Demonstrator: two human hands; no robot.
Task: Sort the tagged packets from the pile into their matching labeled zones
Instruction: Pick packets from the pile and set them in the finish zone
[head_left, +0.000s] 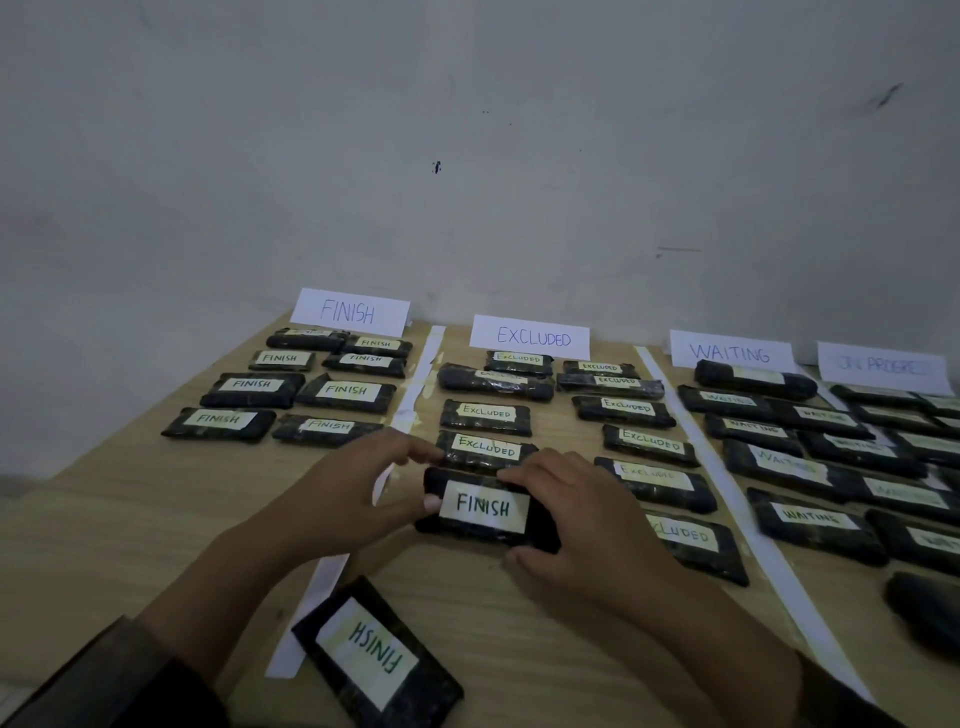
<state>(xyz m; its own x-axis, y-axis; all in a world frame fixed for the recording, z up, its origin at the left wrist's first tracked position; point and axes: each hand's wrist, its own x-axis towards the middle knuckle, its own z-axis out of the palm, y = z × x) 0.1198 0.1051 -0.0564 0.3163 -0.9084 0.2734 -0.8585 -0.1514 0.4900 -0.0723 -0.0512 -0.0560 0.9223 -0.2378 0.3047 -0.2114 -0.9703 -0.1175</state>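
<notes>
Both hands on one packet: left hand (358, 488) and right hand (576, 525) pinch the FINISH-tagged packet (483, 512), fingers curled round its ends.

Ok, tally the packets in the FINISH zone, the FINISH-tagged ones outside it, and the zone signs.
Packets in the FINISH zone: 8
FINISH-tagged packets outside it: 2, the held packet and the front packet
Zone signs: 4
Total: 14

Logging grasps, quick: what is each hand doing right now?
Left hand: holding the left end of the FINISH packet.
Right hand: holding the same packet's right end.
</notes>
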